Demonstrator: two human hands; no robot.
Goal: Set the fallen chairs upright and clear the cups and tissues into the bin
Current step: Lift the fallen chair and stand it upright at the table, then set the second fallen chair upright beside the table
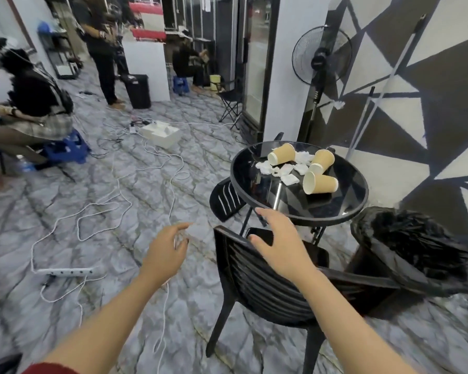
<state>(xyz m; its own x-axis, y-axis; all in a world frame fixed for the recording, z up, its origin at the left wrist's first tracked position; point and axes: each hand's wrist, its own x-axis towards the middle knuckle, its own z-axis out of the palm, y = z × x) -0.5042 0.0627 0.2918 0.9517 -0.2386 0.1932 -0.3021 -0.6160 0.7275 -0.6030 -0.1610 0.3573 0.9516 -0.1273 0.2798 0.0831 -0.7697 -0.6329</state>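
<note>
A black plastic chair (257,290) stands upright in front of me, its back toward me. My right hand (278,238) hovers over the top of its backrest, fingers spread, holding nothing. My left hand (168,247) floats to the left of the chair, fingers relaxed and empty. Another black chair (226,198) lies partly under the round black glass table (243,182). On the table lie three tan paper cups on their sides (281,153) (323,160) (319,183) among several crumpled white tissues (289,171). A bin lined with a black bag (414,247) stands right of the chair.
White cables and a power strip (65,271) run across the marble-pattern floor to my left. A standing fan (320,58) and a patterned wall are behind the table. People sit and stand at the far left, near blue stools (68,149) and a white box (161,134).
</note>
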